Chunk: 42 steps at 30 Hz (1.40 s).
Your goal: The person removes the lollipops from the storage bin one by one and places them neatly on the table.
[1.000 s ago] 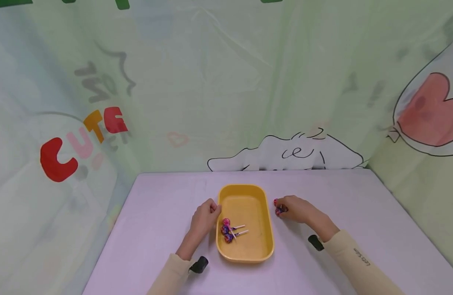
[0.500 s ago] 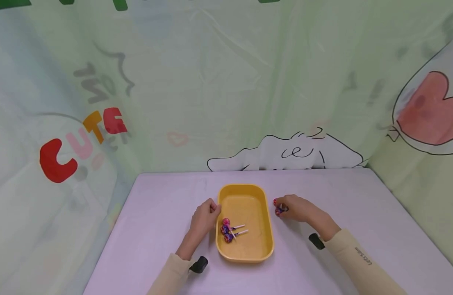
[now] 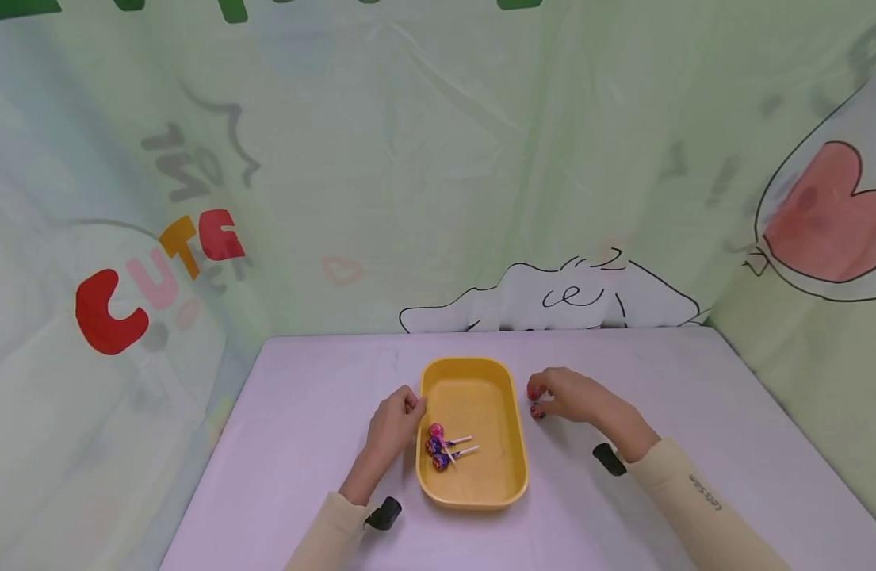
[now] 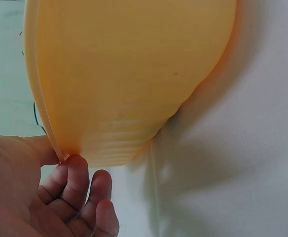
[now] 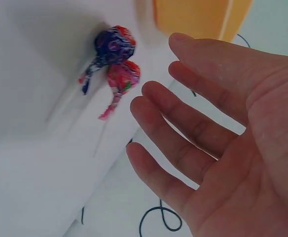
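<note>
My left hand [image 3: 393,424] pinches the left rim of a yellow plastic tray [image 3: 480,408]; the left wrist view has thumb and fingertips on that rim. Inside the tray lie a pink lollipop [image 3: 436,431] and two purple-wrapped lollipops [image 3: 441,461], sticks pointing roughly right. Just right of the tray, my right hand [image 3: 579,395] hovers by more lollipops on the table. In the right wrist view its fingers are spread and hold nothing. Beside them a dark purple lollipop [image 5: 115,45] touches a pink-red lollipop [image 5: 124,77]; their sticks are blurred.
A pale lilac table [image 3: 323,381] carries the tray. Behind it hangs a light green printed curtain [image 3: 380,198], with more curtain along both sides. Each wrist wears a small black camera, such as the left wrist camera [image 3: 384,514].
My right hand has lifted slightly and its fingers have spread apart beside the lollipops on the table. The left hand keeps its place on the tray, and the lollipops inside lie as before.
</note>
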Motion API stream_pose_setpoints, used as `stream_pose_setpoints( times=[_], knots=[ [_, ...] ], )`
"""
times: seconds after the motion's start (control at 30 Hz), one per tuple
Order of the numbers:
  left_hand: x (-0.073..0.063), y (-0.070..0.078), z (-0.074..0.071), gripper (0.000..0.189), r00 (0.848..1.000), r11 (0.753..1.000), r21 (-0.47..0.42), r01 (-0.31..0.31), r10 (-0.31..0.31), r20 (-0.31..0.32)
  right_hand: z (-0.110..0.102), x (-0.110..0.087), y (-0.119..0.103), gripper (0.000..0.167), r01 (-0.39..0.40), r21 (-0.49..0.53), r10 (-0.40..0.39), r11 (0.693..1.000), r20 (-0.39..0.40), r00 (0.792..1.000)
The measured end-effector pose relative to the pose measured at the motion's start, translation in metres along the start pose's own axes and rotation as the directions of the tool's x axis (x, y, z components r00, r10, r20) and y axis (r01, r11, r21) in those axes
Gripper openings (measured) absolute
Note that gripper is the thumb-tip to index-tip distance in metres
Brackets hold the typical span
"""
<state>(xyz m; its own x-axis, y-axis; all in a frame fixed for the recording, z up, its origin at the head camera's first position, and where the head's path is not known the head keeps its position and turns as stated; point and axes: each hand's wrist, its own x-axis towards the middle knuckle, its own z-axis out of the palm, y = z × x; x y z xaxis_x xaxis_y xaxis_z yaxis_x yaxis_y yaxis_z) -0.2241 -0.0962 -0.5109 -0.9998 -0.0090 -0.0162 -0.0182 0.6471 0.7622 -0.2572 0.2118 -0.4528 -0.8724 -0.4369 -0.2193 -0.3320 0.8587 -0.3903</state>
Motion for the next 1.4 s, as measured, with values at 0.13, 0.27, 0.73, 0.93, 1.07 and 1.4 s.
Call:
stream_pose_setpoints(
  times=[0.13, 0.27, 0.73, 0.93, 1.07, 1.4],
  knots=[
    [0.000, 0.000, -0.001, 0.023, 1.000, 1.000, -0.006, 0.002, -0.002, 0.003, -0.006, 0.001, -0.010, 0.028, 0.002, -0.010, -0.003, 1.000, -0.012, 1.000],
    [0.000, 0.000, -0.001, 0.023, 1.000, 1.000, -0.008, 0.005, -0.005, 0.009, -0.011, 0.003, -0.021, 0.032, 0.043, -0.038, -0.044, 0.998, -0.031, 0.999],
    [0.000, 0.001, -0.004, 0.023, 1.000, 1.000, -0.005, 0.022, -0.021, 0.015, -0.009, 0.016, -0.060, 0.035, 0.129, -0.073, -0.134, 0.989, -0.063, 0.989],
    [-0.001, -0.001, -0.005, 0.023, 0.999, 0.999, -0.008, 0.032, -0.032, 0.024, -0.004, 0.023, -0.071, 0.033, 0.140, -0.073, -0.145, 0.987, -0.061, 0.988],
    [0.000, 0.000, -0.005, 0.023, 1.000, 1.000, -0.017, 0.017, -0.016, 0.027, 0.000, 0.029, -0.079, 0.031, 0.133, -0.072, -0.138, 0.988, -0.058, 0.989],
    [0.002, 0.002, -0.005, 0.023, 0.999, 1.000, -0.016, 0.004, -0.003, 0.034, 0.015, 0.045, -0.094, 0.027, 0.118, -0.078, -0.118, 0.990, 0.013, 0.993]
  ],
)
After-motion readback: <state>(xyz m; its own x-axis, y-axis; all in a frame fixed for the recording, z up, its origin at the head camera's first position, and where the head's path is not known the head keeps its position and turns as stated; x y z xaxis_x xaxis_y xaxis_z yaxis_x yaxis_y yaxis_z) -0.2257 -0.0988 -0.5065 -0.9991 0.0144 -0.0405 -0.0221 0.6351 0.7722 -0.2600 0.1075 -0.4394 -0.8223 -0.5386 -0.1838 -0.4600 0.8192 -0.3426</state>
